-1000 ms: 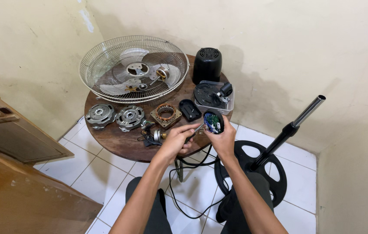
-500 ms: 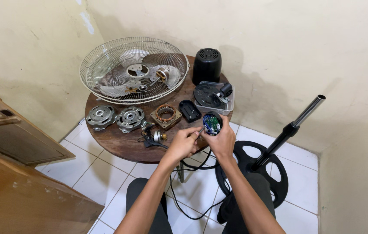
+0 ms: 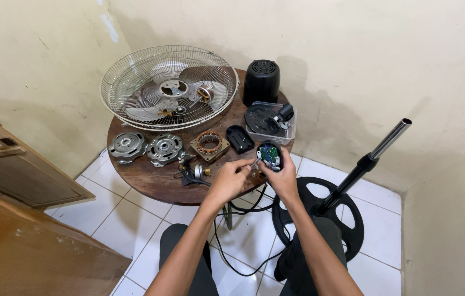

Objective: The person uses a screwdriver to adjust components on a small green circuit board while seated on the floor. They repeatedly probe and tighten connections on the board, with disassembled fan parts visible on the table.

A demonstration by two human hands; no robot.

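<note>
Between both hands [image 3: 229, 181] [image 3: 283, 178]; black switch housing [image 3: 270, 155] gripped.

Two hands: left hand [image 3: 227, 181], right hand [image 3: 283, 176]. One small black housing with green circuit board [image 3: 269, 155] in the right hand. Beyond the hands: one wire fan guard [image 3: 169, 87], two round metal motor end covers [image 3: 127, 147] [image 3: 165, 148], one copper-wound stator [image 3: 210, 144], one black motor cap [image 3: 261, 81], one clear plastic tray [image 3: 290, 131]. Right of the hands: one fan stand [image 3: 353, 175].

Worn wooden table [image 3: 150, 189], shiny metal grille [image 3: 133, 82]
</note>
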